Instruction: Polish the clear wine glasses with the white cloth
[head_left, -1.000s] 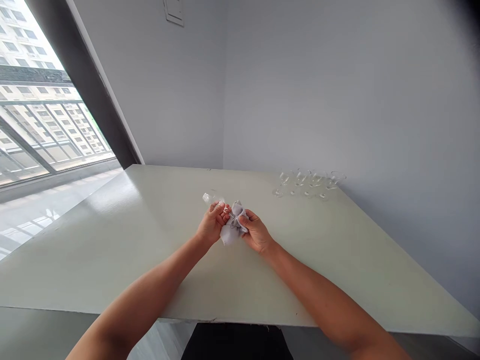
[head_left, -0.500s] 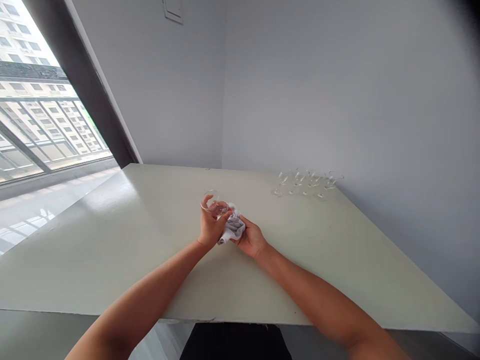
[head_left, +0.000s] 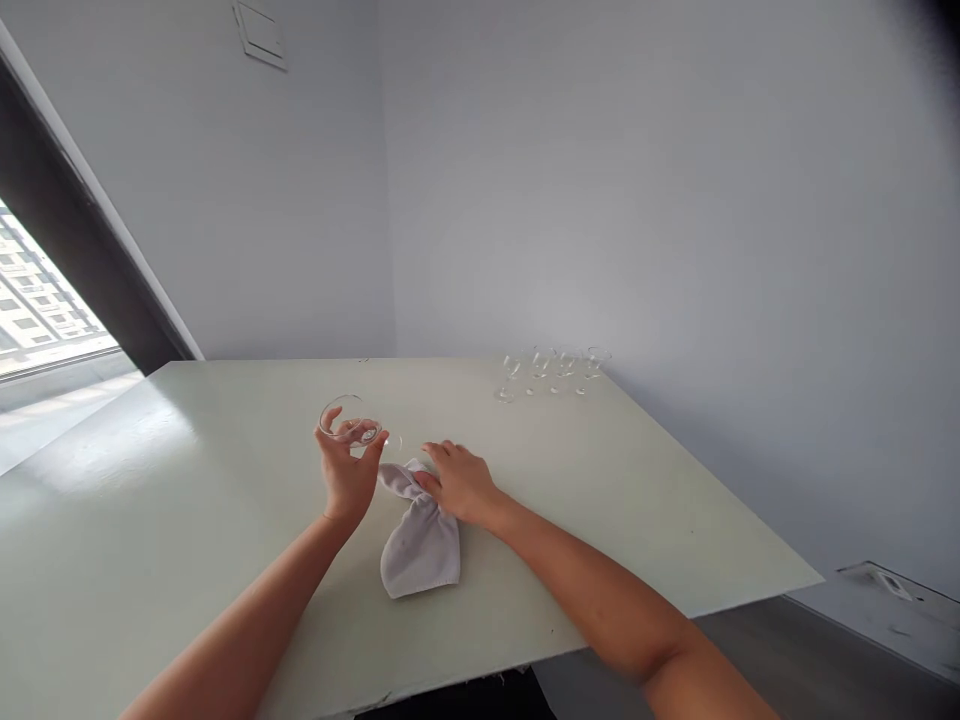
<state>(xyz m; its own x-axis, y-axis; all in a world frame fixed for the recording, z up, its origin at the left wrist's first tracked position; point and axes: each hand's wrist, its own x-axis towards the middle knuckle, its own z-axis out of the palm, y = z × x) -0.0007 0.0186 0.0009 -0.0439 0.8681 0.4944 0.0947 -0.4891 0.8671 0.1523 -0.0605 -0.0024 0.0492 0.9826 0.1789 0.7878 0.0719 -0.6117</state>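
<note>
My left hand (head_left: 351,470) is closed around the bowl of a clear stemmed glass (head_left: 351,425). The glass is tilted, its rim up at the left and its foot pointing right. Beside it, my right hand (head_left: 461,482) has its fingers stretched out over a pale grey-white cloth (head_left: 421,550), with the thumb touching the cloth's bunched upper part. The cloth's wider end spreads toward me on the tabletop.
A row of several stemmed glasses (head_left: 555,362) stands upright near the far right edge of the pale table (head_left: 637,540). Grey walls (head_left: 600,200) meet behind it. At the left is a window (head_left: 37,300).
The cloth was bunched around the glass's stem end in my right hand; now it hangs loose on the table and the hands are apart. The view has swung right.
</note>
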